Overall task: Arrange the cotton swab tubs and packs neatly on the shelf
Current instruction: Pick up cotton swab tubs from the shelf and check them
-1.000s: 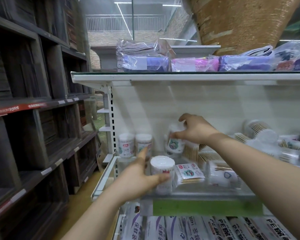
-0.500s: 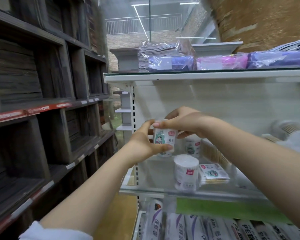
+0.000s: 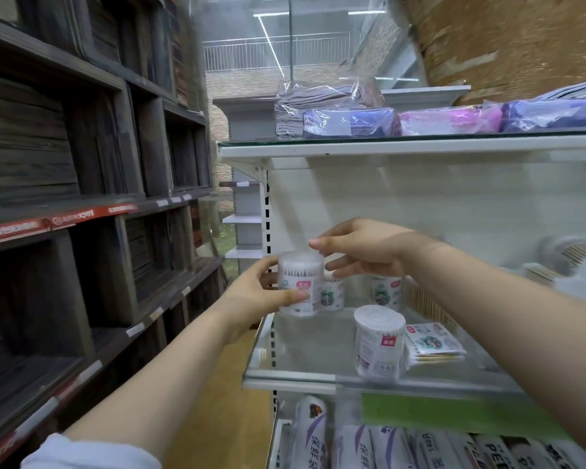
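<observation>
My left hand [image 3: 251, 299] grips a clear round cotton swab tub [image 3: 300, 282] at the left end of the glass shelf [image 3: 301, 377], its base at about shelf level. My right hand [image 3: 362, 252] hovers over the tub's lid with fingers spread, fingertips at its top edge. Two more tubs [image 3: 332, 292] [image 3: 386, 291] stand behind it near the back wall. Another tub [image 3: 379, 343] stands near the front edge, with a flat swab pack [image 3: 432, 343] lying to its right. Further tubs and packs [image 3: 569, 262] lie jumbled at the far right.
A white upper shelf [image 3: 403, 148] carries bagged cloths [image 3: 318, 110] and purple and pink packs. Below the glass shelf are rolled bag packs [image 3: 352, 448] behind a green label strip [image 3: 437, 412]. Dark wooden shelving [image 3: 82, 198] stands to the left across a wooden floor.
My left hand left the front tub and took hold of the tub my right hand had lifted. Both moved it left to the shelf's end, and my right hand has opened above it.
</observation>
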The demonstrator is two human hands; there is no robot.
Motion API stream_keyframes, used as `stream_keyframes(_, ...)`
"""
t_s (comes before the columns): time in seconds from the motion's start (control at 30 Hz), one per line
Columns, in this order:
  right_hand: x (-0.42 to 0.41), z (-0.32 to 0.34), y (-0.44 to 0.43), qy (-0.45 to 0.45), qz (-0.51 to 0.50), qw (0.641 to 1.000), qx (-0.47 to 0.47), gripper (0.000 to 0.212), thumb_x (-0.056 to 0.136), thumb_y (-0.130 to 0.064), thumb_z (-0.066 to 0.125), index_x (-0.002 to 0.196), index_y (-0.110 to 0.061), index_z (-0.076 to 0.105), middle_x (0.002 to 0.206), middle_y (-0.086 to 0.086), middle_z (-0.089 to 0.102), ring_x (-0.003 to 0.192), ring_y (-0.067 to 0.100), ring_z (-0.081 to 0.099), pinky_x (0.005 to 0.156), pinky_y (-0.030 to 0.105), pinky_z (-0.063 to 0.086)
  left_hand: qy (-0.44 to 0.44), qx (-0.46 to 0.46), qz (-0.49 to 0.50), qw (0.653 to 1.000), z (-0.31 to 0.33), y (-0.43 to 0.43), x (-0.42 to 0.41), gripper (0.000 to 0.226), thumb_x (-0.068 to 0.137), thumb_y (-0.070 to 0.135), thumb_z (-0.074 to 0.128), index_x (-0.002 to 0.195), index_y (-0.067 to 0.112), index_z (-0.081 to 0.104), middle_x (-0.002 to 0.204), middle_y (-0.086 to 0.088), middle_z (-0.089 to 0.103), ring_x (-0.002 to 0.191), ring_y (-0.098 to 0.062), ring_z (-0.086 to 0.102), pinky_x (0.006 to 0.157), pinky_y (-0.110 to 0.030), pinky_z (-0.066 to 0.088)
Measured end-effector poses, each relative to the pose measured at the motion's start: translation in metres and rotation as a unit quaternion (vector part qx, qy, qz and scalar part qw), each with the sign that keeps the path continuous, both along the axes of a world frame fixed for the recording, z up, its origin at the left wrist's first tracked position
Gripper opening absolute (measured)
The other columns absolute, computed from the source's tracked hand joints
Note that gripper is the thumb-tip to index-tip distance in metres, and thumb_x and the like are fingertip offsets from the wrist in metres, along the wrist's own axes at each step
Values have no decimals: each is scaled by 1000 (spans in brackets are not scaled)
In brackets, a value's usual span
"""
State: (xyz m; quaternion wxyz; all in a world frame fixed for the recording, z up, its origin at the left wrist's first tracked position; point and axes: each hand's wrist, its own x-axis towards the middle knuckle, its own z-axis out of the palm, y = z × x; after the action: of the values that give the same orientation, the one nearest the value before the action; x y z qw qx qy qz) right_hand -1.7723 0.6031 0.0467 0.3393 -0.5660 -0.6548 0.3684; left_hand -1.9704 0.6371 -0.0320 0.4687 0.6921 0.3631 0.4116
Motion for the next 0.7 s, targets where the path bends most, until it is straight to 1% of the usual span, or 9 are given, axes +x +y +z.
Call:
stream_keyframes(0.1,19,-1,0,-43,-42,998,22,45,84,-36,67,122,-13,57,116,3,60,104,18,62,91,31,53,32,3,-2,999,-13,14,-10,61,68,12,82,123,21,55,109,-3,71,100,-16,68,92,-40,53)
stream_keyframes(0.17,36,-7,0,-76,-70,994,44,37,87,-24,66,122,-13,58,116,4,61,102,18,62,88,29,53,42,-4,-7,999,-23,21,-13,58,69,11,81,121,21,57,110,-5,71,98,-16,69,90,-39,54)
stream_keyframes(0.2,45,-10,1,-118,-86,987,69,35,88,-16,65,122,-14,58,116,4,61,101,19,62,88,29,53,49,-3,-5,999,-27,24,-13,57,69,11,81,119,22,58,110,-6,70,96,-15,69,87,-36,56)
stream_keyframes(0.27,63,-16,3,-258,-115,950,135,33,90,-6,58,121,-17,60,115,3,63,103,18,62,90,29,51,62,9,2,998,-34,27,-12,54,69,10,81,115,28,59,108,-4,69,91,-10,70,78,-26,57)
stream_keyframes(0.33,79,-18,6,-374,-122,904,170,34,91,-4,52,120,-18,62,116,3,65,106,18,60,94,26,46,80,30,7,996,-37,30,-12,52,70,10,80,109,36,59,105,0,69,87,-5,69,69,-17,55)
stream_keyframes(0.4,90,-18,9,-434,-124,874,181,34,91,-7,52,122,-18,61,118,3,64,108,18,58,92,23,42,97,51,12,994,-38,33,-12,50,71,12,80,107,40,57,103,3,69,85,-2,68,65,-13,53)
stream_keyframes(0.47,93,-18,14,-465,-121,857,185,36,91,-14,56,127,-18,57,122,3,61,111,19,56,92,24,40,103,65,20,992,-39,37,-11,51,71,15,81,110,36,58,102,5,69,84,0,68,62,-11,52)
stream_keyframes(0.6,84,-29,29,-532,-99,826,160,54,89,-25,60,139,-18,42,137,4,50,125,23,45,103,31,36,114,79,32,990,-41,46,-10,55,69,18,82,115,31,56,104,6,69,85,0,68,63,-14,53)
stream_keyframes(0.7,77,-42,38,-619,-96,772,104,63,87,-28,63,142,-18,35,138,8,46,129,29,40,111,42,29,111,73,32,991,-43,51,-10,58,68,20,83,118,27,53,107,6,68,89,-2,69,69,-18,55)
